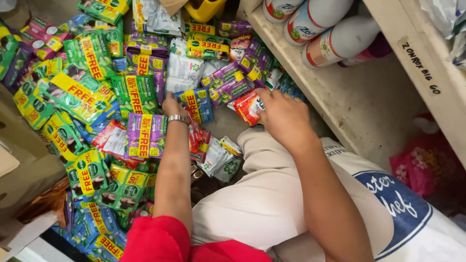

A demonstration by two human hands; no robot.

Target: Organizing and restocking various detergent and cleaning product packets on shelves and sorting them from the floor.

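Observation:
My right hand point(284, 114) grips a small red packet point(248, 108) just beyond my knee, beside a purple pack point(228, 86). Further left, my left hand point(173, 105), with a metal bracelet point(178, 118) on its wrist, reaches into the heap and touches a blue pack point(198, 104), with a purple pack point(146, 135) next to the wrist. Its fingers are partly hidden among the packs. Green packs point(73, 94), purple packs and blue packs with yellow bands cover the floor around both hands.
A pale shelf board point(310, 77) runs diagonally at the right, with white bottles point(335, 41) lying on it. A pink bag point(422, 167) sits lower right. Cardboard point(19, 170) lies at the left. A yellow container point(206, 8) stands at the top.

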